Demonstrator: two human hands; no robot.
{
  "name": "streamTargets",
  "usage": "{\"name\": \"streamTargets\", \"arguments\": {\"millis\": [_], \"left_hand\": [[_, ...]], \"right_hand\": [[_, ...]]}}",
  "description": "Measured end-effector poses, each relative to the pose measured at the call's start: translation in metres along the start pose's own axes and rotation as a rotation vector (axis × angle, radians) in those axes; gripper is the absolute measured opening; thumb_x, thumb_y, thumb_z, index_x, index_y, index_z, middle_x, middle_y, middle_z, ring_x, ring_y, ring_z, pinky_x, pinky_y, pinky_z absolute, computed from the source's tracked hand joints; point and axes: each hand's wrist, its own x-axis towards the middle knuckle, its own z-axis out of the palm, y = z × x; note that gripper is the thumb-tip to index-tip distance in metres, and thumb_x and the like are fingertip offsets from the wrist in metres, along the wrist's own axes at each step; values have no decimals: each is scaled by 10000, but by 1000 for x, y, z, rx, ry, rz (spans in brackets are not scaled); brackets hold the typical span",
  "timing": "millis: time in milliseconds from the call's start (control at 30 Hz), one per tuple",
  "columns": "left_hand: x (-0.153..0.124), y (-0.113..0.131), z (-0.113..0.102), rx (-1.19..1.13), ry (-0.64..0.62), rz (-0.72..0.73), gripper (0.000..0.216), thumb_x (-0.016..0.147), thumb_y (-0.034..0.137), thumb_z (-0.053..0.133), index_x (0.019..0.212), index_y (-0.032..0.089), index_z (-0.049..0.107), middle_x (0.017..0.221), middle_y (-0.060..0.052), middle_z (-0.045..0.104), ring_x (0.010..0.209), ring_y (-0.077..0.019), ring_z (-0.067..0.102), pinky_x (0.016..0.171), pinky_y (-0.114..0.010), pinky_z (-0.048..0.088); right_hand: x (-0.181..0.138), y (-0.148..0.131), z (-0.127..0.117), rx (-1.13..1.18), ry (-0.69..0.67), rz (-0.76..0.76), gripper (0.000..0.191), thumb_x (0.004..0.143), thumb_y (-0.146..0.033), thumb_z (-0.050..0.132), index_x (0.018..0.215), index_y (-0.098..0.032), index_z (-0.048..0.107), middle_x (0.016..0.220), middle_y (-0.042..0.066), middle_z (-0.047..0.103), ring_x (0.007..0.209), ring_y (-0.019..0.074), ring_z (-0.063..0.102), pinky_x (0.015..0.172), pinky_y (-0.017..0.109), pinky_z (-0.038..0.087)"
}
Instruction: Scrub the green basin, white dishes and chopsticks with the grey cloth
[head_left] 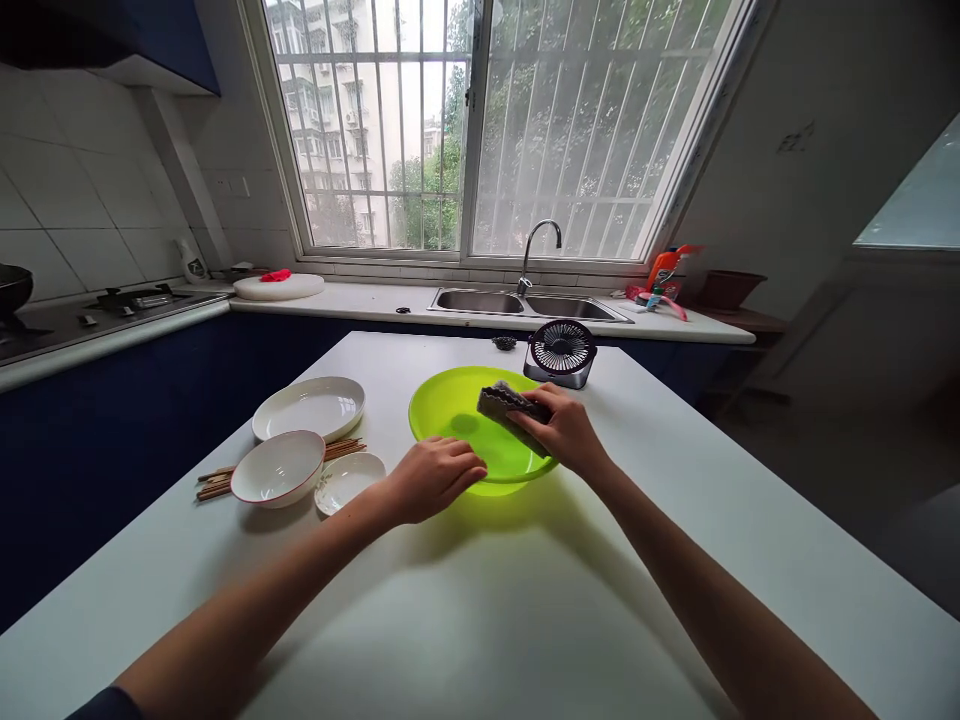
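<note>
- Both forearms stretch forward over the white table (675, 560), meeting at the green basin (457, 415) near its far middle.
- Right hand (566, 432) curls tight around a dark sponge (504, 401), pressing it inside the basin; the sponge's long axis runs left-right, its near end hidden by fingers.
- Left hand (435, 478) rests half-closed on the basin's near rim; its fingertips can't be made out.
</note>
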Motion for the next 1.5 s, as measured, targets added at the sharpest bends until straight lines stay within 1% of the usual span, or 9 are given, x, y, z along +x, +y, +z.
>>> {"name": "streamTargets", "arguments": {"millis": [233, 500, 700, 867, 1033, 1167, 1267, 1400, 1500], "left_hand": [[-7, -11, -4, 307, -60, 173, 488, 1062, 400, 305, 721, 189, 583, 648, -25, 605, 566, -157, 510, 576, -298, 327], [-17, -20, -19, 410, -35, 310, 426, 1051, 380, 372, 722, 189, 563, 640, -17, 585, 550, -151, 493, 567, -293, 342], [-18, -24, -23, 462, -56, 354, 429, 1058, 374, 349, 739, 184, 564, 660, -16, 594, 575, -152, 515, 570, -296, 371], [-23, -27, -24, 497, -77, 376, 411, 1049, 396, 375, 756, 180, 565, 670, -18, 595, 594, -159, 531, 586, -303, 387], [-30, -26, -28, 494, -111, 341, 391, 1040, 395, 401, 772, 174, 582, 709, -30, 620, 634, -171, 560, 631, -316, 423], [-34, -26, -28, 469, -111, 319, 391, 1017, 469, 440, 825, 174, 609, 733, -39, 635, 676, -186, 585, 660, -329, 438], [-35, -28, -26, 461, -97, 321, 359, 1016, 454, 454, 857, 178, 619, 765, -39, 651, 698, -184, 594, 672, -329, 434], [-36, -27, -24, 472, -103, 334, 370, 1019, 451, 451, 813, 183, 600, 733, -19, 634, 668, -174, 571, 654, -328, 407], [-37, -23, -23, 490, -88, 361, 410, 1026, 463, 423, 776, 182, 584, 700, -17, 616, 637, -166, 551, 632, -327, 384]], "right_hand": [[-19, 6, 15, 14, -7, 3, 360, 838, -548, 674, 937, -207, 736, 893, 88, 671, 792, 250, 631, 751, 393, 507], [-34, -7, 29, 36, 98, -83, 258, 873, -446, 670, 984, -212, 666, 885, 77, 640, 743, 220, 619, 682, 353, 517], [-45, -8, 35, -51, 166, -205, 159, 887, -311, 664, 1003, -212, 622, 893, 50, 624, 727, 184, 618, 647, 305, 514], [-54, -12, 38, -114, 176, -291, 158, 893, -245, 647, 1037, -220, 589, 894, 39, 625, 752, 184, 637, 656, 293, 522], [-60, -16, 43, -138, 192, -313, 185, 876, -207, 635, 1045, -229, 563, 912, 46, 628, 771, 195, 641, 646, 295, 520], [-63, -18, 46, -138, 175, -317, 175, 862, -209, 627, 1020, -227, 554, 925, 57, 635, 807, 212, 637, 663, 309, 514], [-64, -21, 46, -88, 175, -252, 152, 848, -240, 627, 980, -223, 555, 964, 73, 648, 866, 229, 640, 716, 334, 516], [-59, -25, 43, 120, 127, 54, 227, 846, -391, 653, 961, -212, 570, 932, 63, 677, 797, 210, 642, 702, 332, 522], [-53, -25, 38, 335, 106, 213, 372, 814, -464, 686, 1060, -198, 603, 987, 69, 704, 850, 220, 661, 759, 352, 548]]}}
